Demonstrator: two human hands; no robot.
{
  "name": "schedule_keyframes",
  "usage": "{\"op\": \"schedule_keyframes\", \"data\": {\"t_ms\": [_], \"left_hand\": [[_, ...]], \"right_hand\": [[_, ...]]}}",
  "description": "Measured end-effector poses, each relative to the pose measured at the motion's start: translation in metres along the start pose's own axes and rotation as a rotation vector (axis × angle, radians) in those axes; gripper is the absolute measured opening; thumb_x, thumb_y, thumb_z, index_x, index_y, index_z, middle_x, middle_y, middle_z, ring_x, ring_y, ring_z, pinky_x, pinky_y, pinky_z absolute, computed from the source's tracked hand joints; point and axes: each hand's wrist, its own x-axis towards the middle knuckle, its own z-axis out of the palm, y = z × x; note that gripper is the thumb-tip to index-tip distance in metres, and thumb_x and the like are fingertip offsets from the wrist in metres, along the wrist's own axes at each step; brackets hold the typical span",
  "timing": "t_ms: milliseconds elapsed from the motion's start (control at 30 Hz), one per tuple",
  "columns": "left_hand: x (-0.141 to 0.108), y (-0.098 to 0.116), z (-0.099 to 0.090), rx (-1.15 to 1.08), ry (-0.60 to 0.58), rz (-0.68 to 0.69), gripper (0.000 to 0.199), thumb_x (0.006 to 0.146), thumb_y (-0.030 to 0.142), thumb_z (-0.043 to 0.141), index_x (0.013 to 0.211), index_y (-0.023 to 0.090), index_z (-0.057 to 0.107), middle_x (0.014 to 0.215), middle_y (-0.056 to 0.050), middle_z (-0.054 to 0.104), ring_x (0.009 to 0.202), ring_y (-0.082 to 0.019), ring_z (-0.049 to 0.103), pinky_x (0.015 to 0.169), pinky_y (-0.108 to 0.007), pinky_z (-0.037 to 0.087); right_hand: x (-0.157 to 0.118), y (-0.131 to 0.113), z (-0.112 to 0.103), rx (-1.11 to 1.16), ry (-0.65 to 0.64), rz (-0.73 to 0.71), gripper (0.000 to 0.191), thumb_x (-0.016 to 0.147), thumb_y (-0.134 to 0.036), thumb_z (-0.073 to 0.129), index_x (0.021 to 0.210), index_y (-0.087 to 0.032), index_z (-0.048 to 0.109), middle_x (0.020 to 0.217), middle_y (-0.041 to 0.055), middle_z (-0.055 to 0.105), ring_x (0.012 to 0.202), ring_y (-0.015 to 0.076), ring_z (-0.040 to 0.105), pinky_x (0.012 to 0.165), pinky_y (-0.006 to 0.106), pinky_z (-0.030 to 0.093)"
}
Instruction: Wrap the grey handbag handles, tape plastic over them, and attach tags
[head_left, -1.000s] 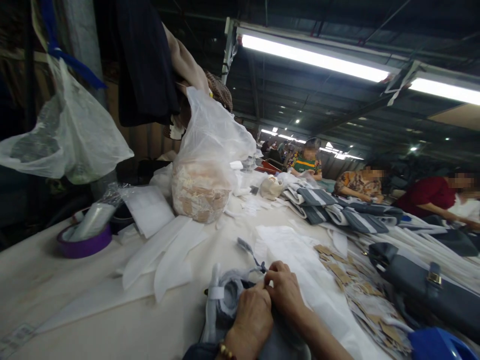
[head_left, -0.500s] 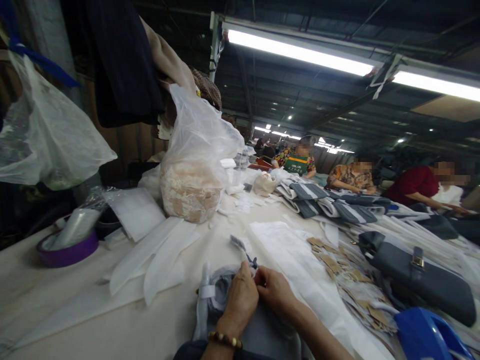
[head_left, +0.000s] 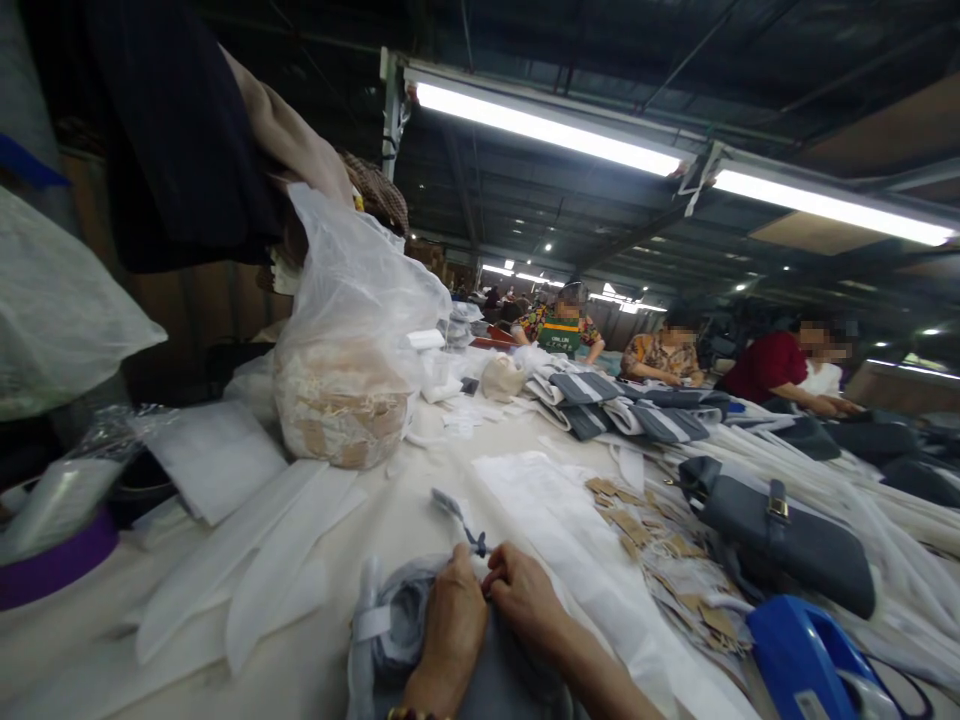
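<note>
My left hand (head_left: 452, 625) and my right hand (head_left: 525, 598) meet at the near edge of the table, both pinching a thin grey cord (head_left: 459, 514) that sticks up from a grey fabric bag (head_left: 405, 628) lying under my hands. A white strap crosses the bag at its left side. White paper sheets (head_left: 247, 560) lie just left of the bag, and another white sheet (head_left: 547, 500) lies to the right.
A clear plastic sack of beige pieces (head_left: 341, 385) stands mid-table. Brown tags (head_left: 645, 535), a grey buckled handbag (head_left: 780, 530) and a blue object (head_left: 802, 660) lie right. A purple tape roll (head_left: 52, 560) sits left. Striped bags (head_left: 622, 405) and several seated people are beyond.
The view has swung to the right, so everything has slid left in frame. My hands stay together on the cord, shifted slightly left and lower.
</note>
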Motion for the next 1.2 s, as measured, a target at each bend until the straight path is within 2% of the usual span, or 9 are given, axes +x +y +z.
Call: {"op": "schedule_keyframes", "data": {"t_ms": [167,267,433,533,667,900,1033,1133,1200], "left_hand": [[-0.006,0.0,-0.001,-0.013,0.049,0.017,0.036,0.088,0.001,0.033,0.123,0.005,0.042,0.099,-0.016,0.068,0.098,-0.023,0.064,0.08,-0.029,0.043],[-0.011,-0.001,-0.002,-0.05,0.065,0.04,0.035,0.087,0.001,0.034,0.119,0.01,0.046,0.097,-0.012,0.069,0.095,-0.021,0.065,0.079,-0.027,0.044],[-0.014,-0.002,-0.003,-0.13,0.11,0.049,0.038,0.078,-0.005,0.038,0.112,0.01,0.048,0.096,-0.013,0.068,0.097,-0.023,0.064,0.081,-0.029,0.044],[-0.013,-0.002,-0.004,-0.202,0.13,0.052,0.04,0.069,-0.007,0.044,0.104,0.012,0.049,0.101,-0.014,0.066,0.101,-0.024,0.062,0.084,-0.03,0.043],[-0.011,-0.004,-0.004,-0.337,0.11,0.069,0.039,0.068,-0.003,0.051,0.103,0.013,0.049,0.093,-0.011,0.068,0.092,-0.024,0.065,0.077,-0.031,0.046],[-0.005,-0.013,0.0,-0.548,0.154,0.177,0.024,0.073,0.007,0.055,0.095,0.016,0.053,0.083,-0.004,0.068,0.077,-0.017,0.066,0.07,-0.025,0.049],[-0.006,-0.014,-0.001,-0.556,0.293,0.182,0.031,0.074,0.012,0.055,0.104,0.017,0.048,0.081,-0.003,0.067,0.074,-0.017,0.065,0.07,-0.028,0.051],[-0.01,-0.012,0.0,-0.491,0.418,0.156,0.036,0.079,0.011,0.045,0.114,0.015,0.041,0.097,-0.01,0.064,0.086,-0.021,0.064,0.079,-0.034,0.05],[-0.013,-0.011,0.001,-0.425,0.437,0.162,0.032,0.079,0.006,0.039,0.11,0.014,0.043,0.098,-0.013,0.063,0.092,-0.023,0.063,0.083,-0.037,0.048]], "right_hand": [[0.004,0.001,0.004,0.06,0.042,0.043,0.017,0.082,-0.021,0.047,0.077,-0.015,0.061,0.085,0.0136,0.069,0.087,0.0257,0.062,0.073,0.032,0.038],[0.013,0.006,0.009,0.198,0.068,0.099,0.01,0.074,-0.026,0.057,0.075,-0.016,0.058,0.077,0.0084,0.068,0.08,0.0239,0.062,0.069,0.031,0.039],[0.02,0.01,0.005,0.584,0.06,0.141,0.023,0.056,-0.02,0.063,0.076,-0.019,0.051,0.058,-0.0038,0.057,0.06,0.0179,0.059,0.06,0.028,0.042],[0.012,0.008,-0.007,0.823,0.034,0.081,0.031,0.055,-0.026,0.065,0.081,-0.02,0.051,0.061,-0.0049,0.058,0.06,0.0155,0.059,0.063,0.028,0.044],[-0.002,0.006,-0.021,1.015,-0.015,0.011,0.038,0.051,-0.024,0.068,0.085,-0.021,0.053,0.065,-0.0049,0.062,0.061,0.0132,0.059,0.067,0.027,0.044],[-0.013,0.0,-0.031,1.038,-0.124,-0.063,0.04,0.05,-0.018,0.073,0.087,-0.019,0.058,0.065,-0.0032,0.066,0.06,0.0135,0.059,0.061,0.026,0.042],[-0.009,-0.011,-0.032,0.974,-0.029,-0.12,0.035,0.05,-0.017,0.075,0.083,-0.018,0.063,0.06,-0.0054,0.063,0.057,0.0119,0.054,0.061,0.026,0.039],[-0.001,-0.02,-0.033,0.948,0.075,-0.158,0.029,0.051,-0.014,0.073,0.078,-0.019,0.066,0.059,-0.0065,0.062,0.058,0.0111,0.051,0.062,0.025,0.038],[0.005,-0.025,-0.033,0.968,0.105,-0.172,0.028,0.052,-0.015,0.073,0.079,-0.019,0.065,0.059,-0.0063,0.063,0.058,0.0117,0.053,0.062,0.026,0.039]]}}
